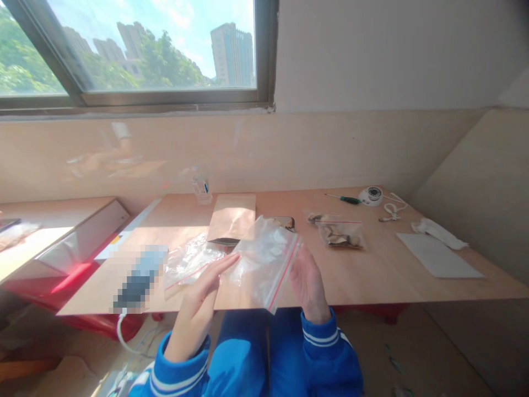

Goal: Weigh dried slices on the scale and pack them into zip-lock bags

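My right hand (308, 281) holds a clear zip bag (270, 262) with a red seal line by its right side, its fingers partly hidden behind the plastic. The bag is raised and tilted over the table's near edge, and nothing shows inside it. At the bag's left side, my left hand (200, 300) has its fingers stretched out straight, their tips at the plastic. More clear plastic bags (188, 259) lie just beyond my left hand. A brown paper pouch (233, 215) lies behind, its dark mouth facing me. Partly covered by the raised bag is a dark-rimmed tray (289, 222) with brownish pieces.
Filled zip bags (341, 234) lie right of centre. Farther right are a screwdriver (349, 199), a white dome camera (371, 196) with its cable, a white board (438, 256) and a white cloth (440, 231). A plastic bottle (201, 187) stands at the back; a blurred phone-like object (140, 278) lies left.
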A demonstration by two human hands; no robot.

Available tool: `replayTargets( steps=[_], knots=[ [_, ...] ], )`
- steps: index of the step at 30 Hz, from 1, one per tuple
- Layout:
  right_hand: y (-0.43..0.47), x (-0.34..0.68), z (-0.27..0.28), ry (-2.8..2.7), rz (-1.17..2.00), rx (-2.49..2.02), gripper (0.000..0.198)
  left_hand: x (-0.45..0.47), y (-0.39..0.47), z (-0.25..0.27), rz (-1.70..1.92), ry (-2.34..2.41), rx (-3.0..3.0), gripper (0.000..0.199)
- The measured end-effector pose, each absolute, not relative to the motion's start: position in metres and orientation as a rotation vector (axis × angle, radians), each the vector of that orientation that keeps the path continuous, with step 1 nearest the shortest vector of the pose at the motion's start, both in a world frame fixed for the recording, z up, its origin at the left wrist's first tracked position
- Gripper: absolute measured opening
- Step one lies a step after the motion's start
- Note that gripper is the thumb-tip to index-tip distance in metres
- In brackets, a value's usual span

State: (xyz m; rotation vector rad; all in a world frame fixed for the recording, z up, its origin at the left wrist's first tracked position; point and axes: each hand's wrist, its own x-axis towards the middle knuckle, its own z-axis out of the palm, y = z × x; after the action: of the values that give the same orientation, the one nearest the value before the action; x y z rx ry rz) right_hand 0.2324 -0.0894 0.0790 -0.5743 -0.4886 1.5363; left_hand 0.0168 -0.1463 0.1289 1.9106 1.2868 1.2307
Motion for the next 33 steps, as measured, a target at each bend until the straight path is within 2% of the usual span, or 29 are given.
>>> replayTargets(
  steps=[7, 16, 23, 33],
  knots=[
    [-0.09, 0.234, 0.072, -0.422, 1.515, -0.626, 0.023, 0.031, -0.132, 0.11, 1.079, 1.235, 1.975, 0.044],
    [-0.095, 0.248, 0.07, -0.713, 1.327, -0.846, 0.027, 0.049, -0.13, 0.108, 1.182, 1.372, 1.941, 0.03],
    [-0.107, 0.213, 0.074, -1.026, 1.404, -0.82, 0.031, 0.068, -0.131, 0.108, 1.041, 1.263, 1.785, 0.024],
    [-0.115, 0.229, 0.08, -1.203, 1.499, -0.833, 0.032, 0.069, -0.138, 0.119, 0.822, 1.257, 1.856, 0.031]
  ],
)
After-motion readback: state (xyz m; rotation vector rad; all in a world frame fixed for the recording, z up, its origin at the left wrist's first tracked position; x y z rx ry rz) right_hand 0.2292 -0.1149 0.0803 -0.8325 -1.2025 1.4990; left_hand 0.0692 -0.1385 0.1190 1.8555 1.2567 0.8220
